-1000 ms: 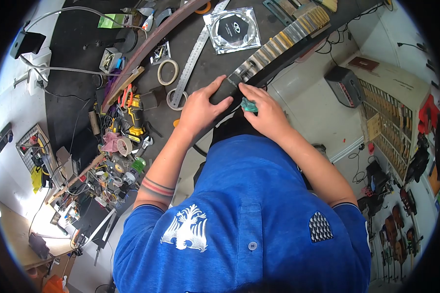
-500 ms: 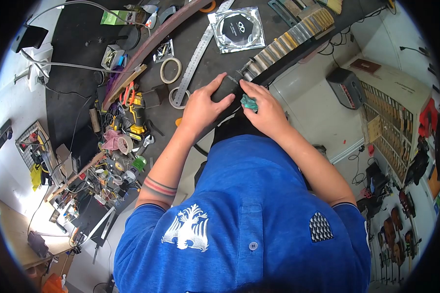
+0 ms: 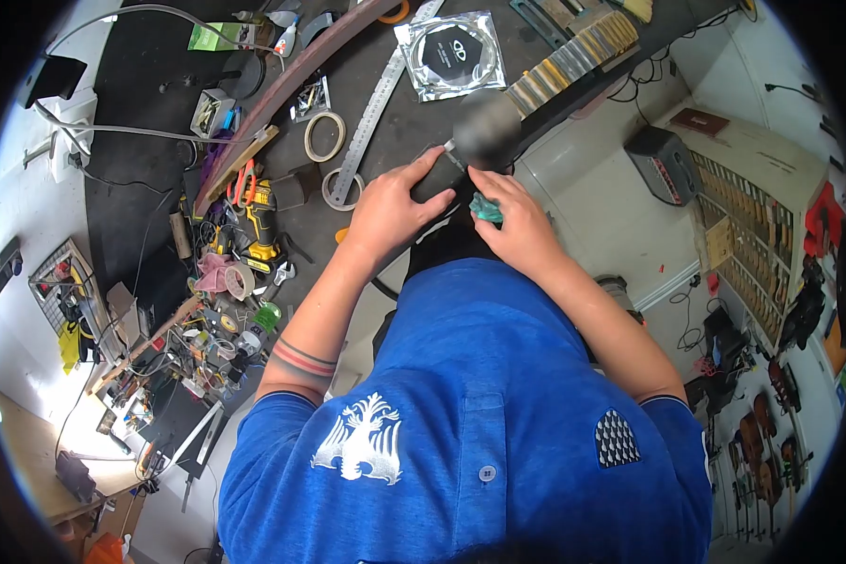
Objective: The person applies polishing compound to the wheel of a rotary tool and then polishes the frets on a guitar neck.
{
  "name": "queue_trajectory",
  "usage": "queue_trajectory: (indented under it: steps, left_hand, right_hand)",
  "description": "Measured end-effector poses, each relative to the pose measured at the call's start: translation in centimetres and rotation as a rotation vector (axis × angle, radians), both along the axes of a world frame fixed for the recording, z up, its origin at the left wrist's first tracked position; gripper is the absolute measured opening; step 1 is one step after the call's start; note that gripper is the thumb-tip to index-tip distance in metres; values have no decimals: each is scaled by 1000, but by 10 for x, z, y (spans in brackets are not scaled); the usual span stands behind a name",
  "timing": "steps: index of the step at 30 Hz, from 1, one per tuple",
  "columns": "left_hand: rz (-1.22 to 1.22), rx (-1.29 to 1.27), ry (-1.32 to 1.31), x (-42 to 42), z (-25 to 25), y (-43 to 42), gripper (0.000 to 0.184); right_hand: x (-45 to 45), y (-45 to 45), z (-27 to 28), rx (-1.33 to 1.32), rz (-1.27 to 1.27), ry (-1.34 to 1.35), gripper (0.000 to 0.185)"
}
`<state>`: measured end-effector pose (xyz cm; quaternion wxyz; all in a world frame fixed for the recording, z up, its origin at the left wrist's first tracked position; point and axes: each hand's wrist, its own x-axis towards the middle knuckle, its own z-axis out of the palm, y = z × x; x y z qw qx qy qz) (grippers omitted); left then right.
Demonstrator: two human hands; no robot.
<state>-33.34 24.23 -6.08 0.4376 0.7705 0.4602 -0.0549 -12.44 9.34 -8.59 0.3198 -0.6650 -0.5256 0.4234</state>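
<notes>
My left hand [image 3: 392, 205] grips a dark block-like piece [image 3: 439, 179] at the bench edge, its thumb and fingers on either side. A small pale strip [image 3: 449, 146] shows at the block's far end; I cannot tell what it is. In my right hand [image 3: 520, 224] is a crumpled green wad [image 3: 485, 209], held between thumb and fingers, with fingertips close to the block's right side. The wad's material is unclear. Just beyond the hands, a blurred grey round patch [image 3: 487, 129] hides part of the bench edge.
A row of files or similar metal tools [image 3: 573, 61] lines the edge to the right. On the bench are a steel ruler [image 3: 374, 113], tape rolls [image 3: 325, 137], a packaged coil [image 3: 449, 54] and a yellow drill [image 3: 263, 221]. A long brown wooden piece [image 3: 296, 80] lies left.
The blurred grey patch appears over the near end of the tool row. My right hand has shifted slightly right and down; my left hand stays on the block.
</notes>
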Motion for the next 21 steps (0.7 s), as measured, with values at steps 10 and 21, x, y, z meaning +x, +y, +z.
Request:
queue_trajectory:
  steps: [10, 21]
  left_hand:
    - [-61, -10, 12, 2, 3, 2, 76]
    - [98, -59, -15, 3, 1, 2, 77]
  right_hand:
    - [-2, -11, 2, -46, -10, 1, 75]
    - [-3, 11, -7, 36, -6, -26, 74]
